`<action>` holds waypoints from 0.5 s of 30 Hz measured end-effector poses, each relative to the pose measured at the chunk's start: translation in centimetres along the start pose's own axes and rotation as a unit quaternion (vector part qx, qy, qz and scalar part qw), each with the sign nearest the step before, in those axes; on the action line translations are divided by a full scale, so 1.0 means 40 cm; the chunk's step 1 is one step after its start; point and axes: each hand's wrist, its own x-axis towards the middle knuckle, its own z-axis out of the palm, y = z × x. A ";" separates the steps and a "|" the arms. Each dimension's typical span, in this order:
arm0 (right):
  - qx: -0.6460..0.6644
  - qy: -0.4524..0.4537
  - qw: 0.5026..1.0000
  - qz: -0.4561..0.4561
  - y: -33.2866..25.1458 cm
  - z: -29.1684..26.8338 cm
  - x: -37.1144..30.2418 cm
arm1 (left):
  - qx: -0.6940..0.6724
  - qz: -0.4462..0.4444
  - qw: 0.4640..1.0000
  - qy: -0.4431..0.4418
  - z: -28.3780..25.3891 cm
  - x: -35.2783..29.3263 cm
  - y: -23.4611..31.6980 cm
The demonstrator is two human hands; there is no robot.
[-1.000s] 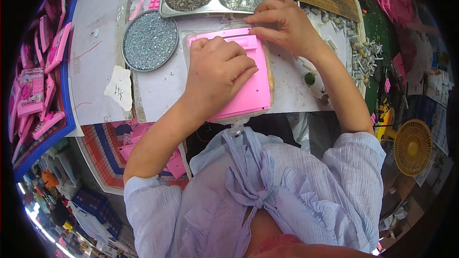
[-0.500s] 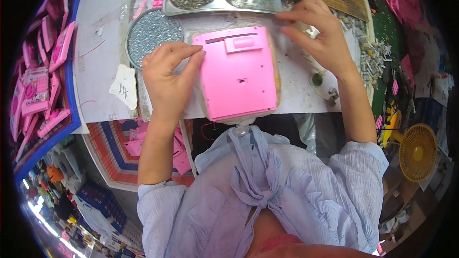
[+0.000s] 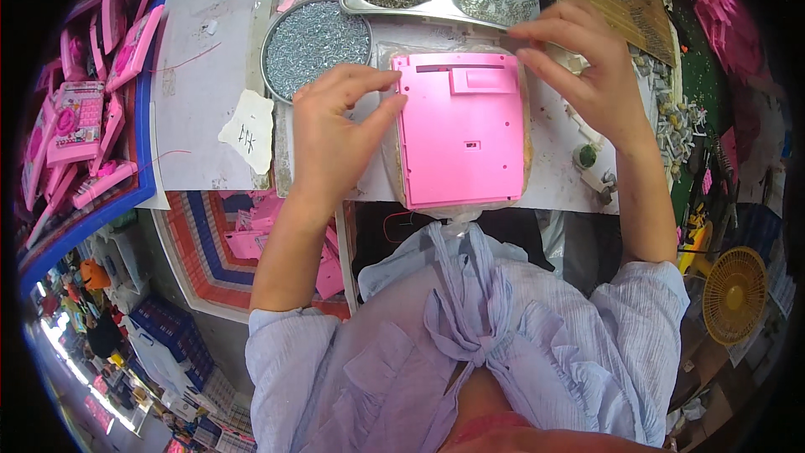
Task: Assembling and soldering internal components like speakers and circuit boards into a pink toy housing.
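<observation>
A flat pink plastic case (image 3: pixel 457 138) lies on a padded, plastic-wrapped rest in front of me. It has a slot along its far edge, a raised block below that, and several small holes. My left hand (image 3: pixel 340 122) is at its far left corner, thumb and index tips apart on the edge beside a hole; I see nothing between them. My right hand (image 3: pixel 591 71) hovers past the far right corner, near the metal tray's rim, with thumb and index apart and no object visible in them.
A round dish of small silvery screws (image 3: pixel 312 46) stands left of the case. Behind it is a metal tray (image 3: pixel 419 8) with small metal parts in two compartments. Pink cases (image 3: pixel 80 122) fill a blue-edged bin at left. A yellow fan (image 3: pixel 734 295) stands at right.
The whole view has shifted, so the bench and case appear further right. My left fingertips have parted slightly at the case's corner; my right hand stays near the tray.
</observation>
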 end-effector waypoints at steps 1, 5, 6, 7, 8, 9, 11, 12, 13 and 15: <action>-0.012 -0.012 0.999 -0.033 -0.007 0.006 0.030 | -0.032 -0.030 0.999 -0.002 -0.012 0.002 0.000; -0.008 -0.042 0.991 -0.129 -0.048 0.102 0.183 | 0.158 -0.006 0.980 0.119 -0.093 0.051 -0.088; 0.007 -0.047 0.987 -0.150 -0.060 0.139 0.227 | 0.225 0.001 0.966 0.125 -0.109 0.051 -0.121; -0.025 -0.074 0.984 -0.159 -0.074 0.172 0.267 | 0.290 0.008 0.948 0.130 -0.118 0.051 -0.137; -0.060 -0.100 0.980 -0.160 -0.079 0.207 0.298 | 0.343 0.045 0.931 0.117 -0.108 0.056 -0.139; -0.097 -0.104 0.972 -0.188 -0.081 0.259 0.334 | 0.359 0.041 0.927 0.096 -0.107 0.050 -0.138; -0.163 -0.124 0.953 -0.222 -0.091 0.356 0.376 | 0.386 0.034 0.920 0.055 -0.102 0.040 -0.142; -0.194 -0.138 0.944 -0.229 -0.097 0.392 0.389 | 0.369 0.030 0.927 0.052 -0.101 0.040 -0.142; -0.226 -0.152 0.933 -0.236 -0.099 0.422 0.400 | 0.346 0.030 0.936 0.060 -0.101 0.043 -0.146; -0.242 -0.175 0.923 -0.241 -0.112 0.445 0.421 | 0.302 0.025 0.950 0.078 -0.106 0.044 -0.160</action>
